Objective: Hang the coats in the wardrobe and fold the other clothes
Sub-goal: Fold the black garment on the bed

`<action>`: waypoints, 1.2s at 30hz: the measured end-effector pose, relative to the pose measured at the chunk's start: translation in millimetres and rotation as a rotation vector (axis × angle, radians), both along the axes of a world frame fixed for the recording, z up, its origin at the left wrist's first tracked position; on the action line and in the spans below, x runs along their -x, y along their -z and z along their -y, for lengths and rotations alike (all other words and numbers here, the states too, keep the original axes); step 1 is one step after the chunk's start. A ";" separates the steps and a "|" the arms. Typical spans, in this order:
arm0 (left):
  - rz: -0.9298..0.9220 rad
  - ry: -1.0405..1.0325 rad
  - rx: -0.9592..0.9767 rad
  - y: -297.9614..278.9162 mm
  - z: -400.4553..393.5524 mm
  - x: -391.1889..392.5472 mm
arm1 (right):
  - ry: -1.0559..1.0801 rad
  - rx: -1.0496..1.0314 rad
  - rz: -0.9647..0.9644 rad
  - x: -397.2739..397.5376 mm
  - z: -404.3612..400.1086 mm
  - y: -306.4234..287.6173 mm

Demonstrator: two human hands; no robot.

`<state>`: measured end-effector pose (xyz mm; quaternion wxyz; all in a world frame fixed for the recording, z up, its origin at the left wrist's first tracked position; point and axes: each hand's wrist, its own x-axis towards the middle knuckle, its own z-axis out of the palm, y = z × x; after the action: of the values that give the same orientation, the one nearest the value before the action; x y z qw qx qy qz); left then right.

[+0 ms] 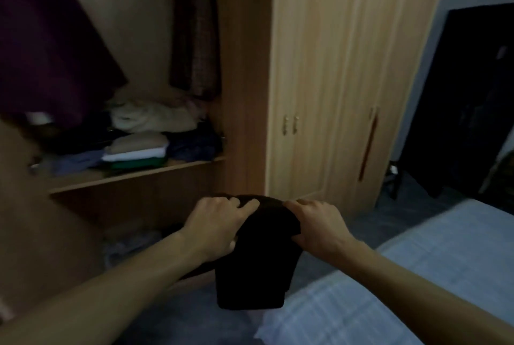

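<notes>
Both bare forearms reach forward from the bottom of the view, and between them hangs a dark, nearly black folded garment (256,261), held in the air in front of the open wardrobe. On its upper left edge the left hand (215,223) has its fingers curled over the top and its thumb beneath; the right hand (317,223) clamps the upper right edge the same way, so the cloth drapes down in a doubled panel below both grips. As a judgement, the step in hand is carrying this folded piece to the wooden wardrobe shelf (133,175); to do it well the fold should be kept level, the hanging lower part supported so it does not open, and the piece slid flat onto bare board or squarely onto a pile. That shelf already carries stacks of folded clothes (139,150) in beige, white, green and blue, some leaning, so space is tight and a careless push could topple them. Above hang a purple garment (47,47) at the left and a brown checked coat (194,38), whose hems dip towards the stacks. To the right stand closed pale wardrobe doors (333,80), and a bed with a pale blue checked cover (403,275) lies just beside the right arm.
</notes>
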<state>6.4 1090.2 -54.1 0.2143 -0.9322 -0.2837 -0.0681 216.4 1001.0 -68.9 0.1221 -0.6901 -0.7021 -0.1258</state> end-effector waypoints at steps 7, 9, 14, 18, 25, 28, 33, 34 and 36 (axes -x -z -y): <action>-0.003 -0.234 0.063 27.2 -26.3 159.5 | -0.255 0.057 0.006 142.0 -77.1 15.2; 0.015 -0.272 0.091 37.2 -34.3 191.7 | -0.318 0.086 0.027 169.7 -98.4 22.1; 0.052 -0.352 0.133 66.0 -64.6 234.3 | -0.455 0.166 0.024 206.7 -156.6 46.9; 0.054 -0.408 0.173 90.9 -101.7 235.6 | -0.498 0.220 0.016 208.1 -207.0 75.4; -0.023 -0.501 0.339 134.9 -191.7 206.8 | -0.533 0.368 -0.009 181.3 -306.6 129.7; -0.087 -0.509 0.382 154.8 -230.5 198.5 | -0.524 0.404 -0.020 173.5 -345.0 145.8; -0.121 -0.546 0.362 172.9 -290.1 199.5 | -0.511 0.444 -0.009 176.3 -405.9 160.6; -0.113 -0.549 0.376 177.4 -301.9 201.7 | -0.508 0.460 -0.016 178.8 -417.7 163.8; -0.087 -0.545 0.384 187.2 -326.4 208.3 | -0.498 0.484 -0.016 184.9 -441.2 170.3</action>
<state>-201.9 1416.6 -241.4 0.0568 -0.8475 -0.5207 0.0862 31.5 1442.2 -239.2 -0.0129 -0.5077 -0.8574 0.0834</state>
